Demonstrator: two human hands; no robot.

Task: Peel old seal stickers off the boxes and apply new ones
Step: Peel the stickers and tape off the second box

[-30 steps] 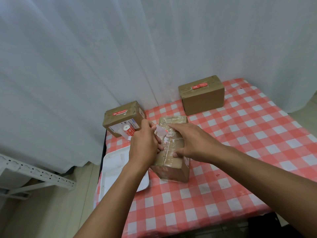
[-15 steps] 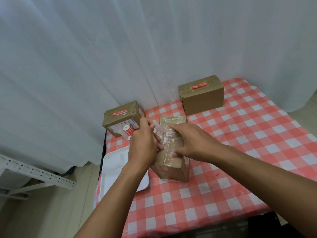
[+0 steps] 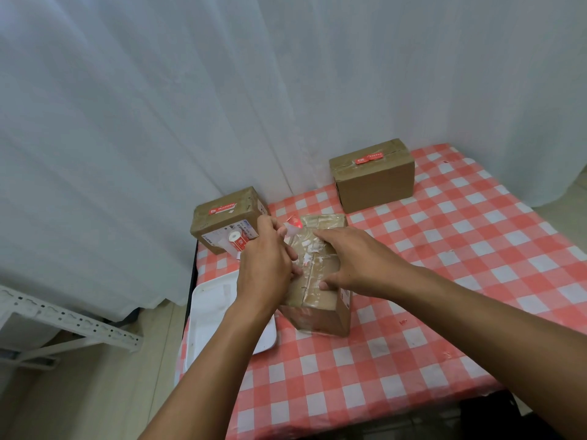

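left hand [image 3: 268,265] is pinching the half-lifted old sticker [image 3: 293,224], right hand [image 3: 352,260] is pressing flat on the box [image 3: 317,300]; I'd be peeling low and slow so it isn't tearing

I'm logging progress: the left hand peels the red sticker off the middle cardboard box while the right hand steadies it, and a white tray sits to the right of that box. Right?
Not quite. In the head view the white tray sits left of the middle cardboard box, not right. The left hand does pinch the red sticker; the right hand steadies the box.
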